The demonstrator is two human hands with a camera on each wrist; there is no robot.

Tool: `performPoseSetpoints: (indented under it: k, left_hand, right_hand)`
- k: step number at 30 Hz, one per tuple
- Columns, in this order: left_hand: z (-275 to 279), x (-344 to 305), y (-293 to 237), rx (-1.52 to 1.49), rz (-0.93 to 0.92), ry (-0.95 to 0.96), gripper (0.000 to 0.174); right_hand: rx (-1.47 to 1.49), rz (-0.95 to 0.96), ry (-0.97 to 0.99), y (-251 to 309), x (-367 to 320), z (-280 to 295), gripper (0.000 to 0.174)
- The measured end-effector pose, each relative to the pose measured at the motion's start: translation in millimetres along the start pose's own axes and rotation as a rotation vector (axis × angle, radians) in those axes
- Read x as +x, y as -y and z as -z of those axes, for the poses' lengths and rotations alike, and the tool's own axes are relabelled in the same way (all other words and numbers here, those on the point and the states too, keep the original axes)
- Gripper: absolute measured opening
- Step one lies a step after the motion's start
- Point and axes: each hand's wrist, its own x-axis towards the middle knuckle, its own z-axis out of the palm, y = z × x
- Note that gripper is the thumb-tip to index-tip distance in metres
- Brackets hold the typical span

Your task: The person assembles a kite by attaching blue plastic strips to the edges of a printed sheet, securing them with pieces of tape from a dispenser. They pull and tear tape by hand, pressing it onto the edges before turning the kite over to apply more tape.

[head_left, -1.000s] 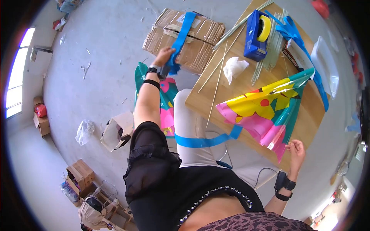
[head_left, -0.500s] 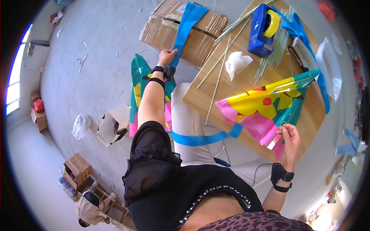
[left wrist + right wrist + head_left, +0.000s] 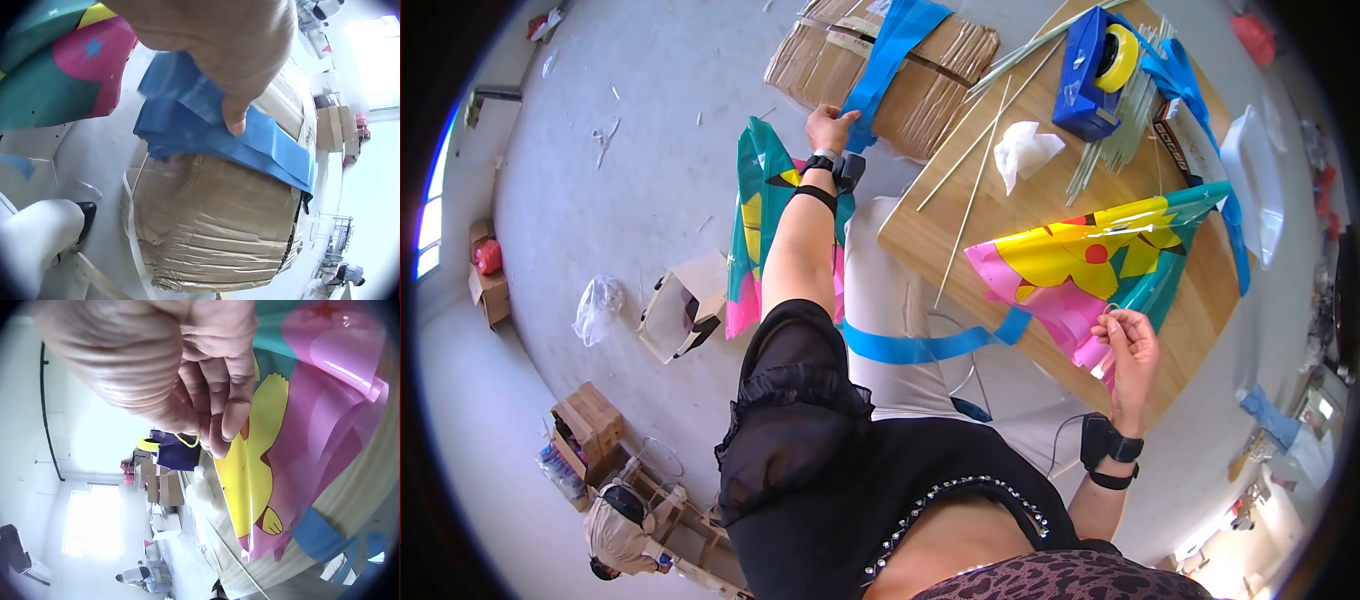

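Note:
My left hand [image 3: 830,130] is at the near end of a bundle of flat blue strips [image 3: 892,50] lying across a taped cardboard box [image 3: 945,85]. In the left wrist view its thumb presses on top of the blue layers, with the other fingers hidden behind the hand. My right hand [image 3: 1130,350] is over the lower edge of a glossy plastic sheet [image 3: 1090,250] printed with a yellow cartoon figure on pink and green. Between thumb and fingertips it pinches a thin yellow rubber band [image 3: 187,442], which shows as a small loop.
On the wooden table [image 3: 1020,215] are a blue tape dispenser [image 3: 1090,75], thin sticks [image 3: 975,190], crumpled white tissue [image 3: 1028,155] and a small box [image 3: 1178,140]. A blue strip [image 3: 930,347] crosses my thigh. Another printed sheet [image 3: 750,210] hangs beside my leg.
The left hand's bunched strip ends now lie straighter along the box, the hand having slid to their near end. My right hand has moved up and left over the printed sheet.

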Motion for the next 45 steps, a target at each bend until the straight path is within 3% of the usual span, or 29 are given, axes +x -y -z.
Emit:
performPoseSetpoints:
  k: [3,8,9,13,15,19,20,22,26,28,29,32,34,36,38,39,40,42,43,45]
  left_hand:
    - [6,6,3,-0.060,0.011,0.020,0.037]
    - [24,15,-3,0.053,-0.153,0.086,0.036]
    - [26,21,0,0.053,-0.248,0.109,0.033]
    - [59,21,-37,0.069,-0.207,0.223,0.031]
    - [75,19,-54,0.018,-0.237,0.258,0.030]
    - [93,29,-72,0.029,-0.344,0.172,0.035]
    - [97,32,-76,0.029,-0.374,0.131,0.040]
    - [112,31,-92,0.144,-0.405,0.072,0.041]
    - [139,25,-119,0.007,-0.362,0.146,0.038]
    - [155,12,-136,-0.278,-0.531,0.136,0.036]
    - [163,1,-147,-0.392,-0.654,0.122,0.032]
    - [195,-37,-188,-0.393,-0.746,0.114,0.032]
    - [225,-99,-226,-0.403,-0.773,0.128,0.026]
    - [247,-163,-252,-0.423,-0.916,0.167,0.019]
    - [260,-237,-266,-0.414,-0.969,0.208,0.014]
    - [266,-275,-270,-0.355,-1.014,0.263,0.014]
    - [270,-311,-270,-0.296,-1.056,0.316,0.014]
    - [270,-372,-263,-0.217,-1.079,0.456,0.012]
    - [269,-401,-257,-0.207,-1.020,0.525,0.010]
    - [263,-449,-248,-0.249,-0.929,0.670,0.009]
  right_hand:
    - [-0.004,0.004,0.020,3,-1,-5,0.012]
    - [-0.014,0.020,0.089,22,0,-32,0.012]
    - [-0.037,0.043,0.139,31,2,-42,0.012]
    - [-0.193,0.227,0.261,53,17,-97,0.010]
    - [-0.068,0.147,0.327,74,23,-138,0.013]
    - [0.128,0.459,0.459,58,60,-226,0.041]
    - [0.011,0.519,0.453,51,63,-243,0.058]
    - [-0.199,0.527,0.407,59,40,-254,0.063]
    - [-0.340,0.723,0.486,59,15,-228,0.053]
    - [-0.387,0.676,0.532,54,8,-211,0.041]
    - [-0.383,0.681,0.522,53,3,-202,0.041]
    - [-0.357,0.671,0.409,58,-13,-176,0.031]
    - [-0.232,0.748,0.333,58,-22,-163,0.032]
    - [-0.181,0.730,0.298,68,-41,-150,0.032]
    - [0.080,0.732,0.288,74,-56,-139,0.035]
    - [0.130,0.761,0.334,73,-60,-130,0.049]
    - [0.133,0.763,0.334,70,-66,-124,0.049]
    - [0.742,0.366,0.541,61,-82,-111,0.062]
    - [0.857,0.207,0.680,76,-103,-90,0.065]
    - [0.967,0.198,0.763,85,-120,-54,0.059]
